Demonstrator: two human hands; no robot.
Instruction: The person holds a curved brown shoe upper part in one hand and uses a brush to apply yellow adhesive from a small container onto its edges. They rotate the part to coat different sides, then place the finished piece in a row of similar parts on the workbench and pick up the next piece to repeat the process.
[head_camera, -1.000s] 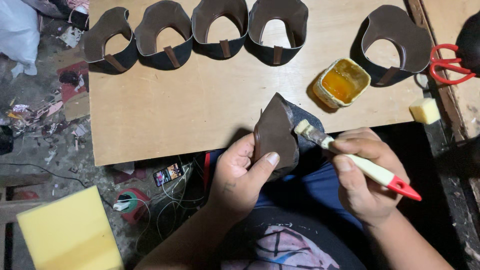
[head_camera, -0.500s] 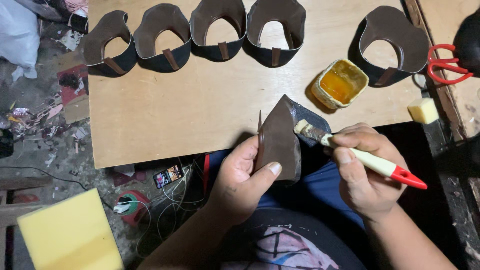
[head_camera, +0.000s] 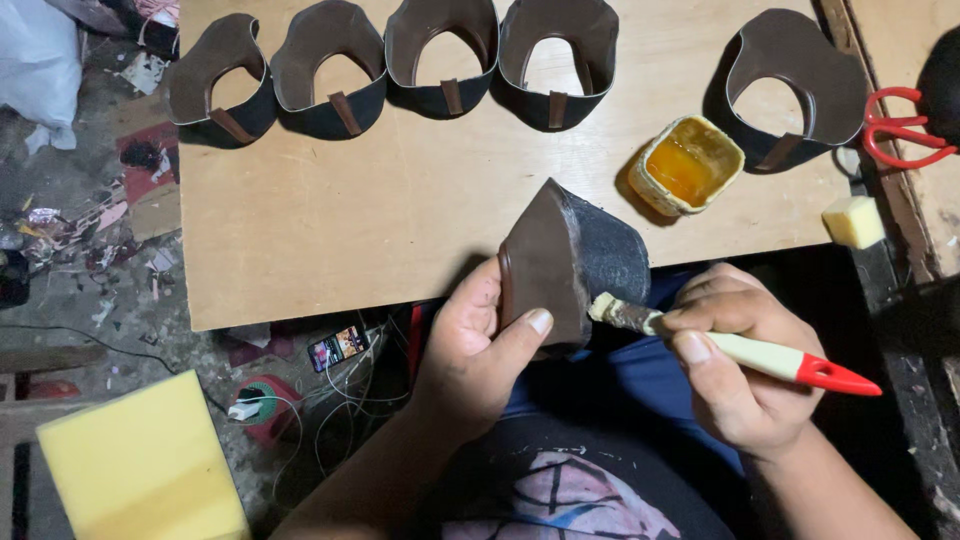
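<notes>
Tilted further over since a moment ago, the brown leather piece (head_camera: 545, 265) now shows its broad face, and the brush (head_camera: 735, 348) tip has dropped to its lower right edge.

Left hand (head_camera: 480, 350) cups the piece from below at the near edge of the plywood board (head_camera: 400, 210), thumb pressed flat on its face; right hand (head_camera: 740, 365) has its fingers curled tight round the cream, red-tipped brush handle. Just beyond sits an open glue pot (head_camera: 688, 165) (amber inside), with five shaped uppers (head_camera: 445, 55) lined along the board's far side.
</notes>
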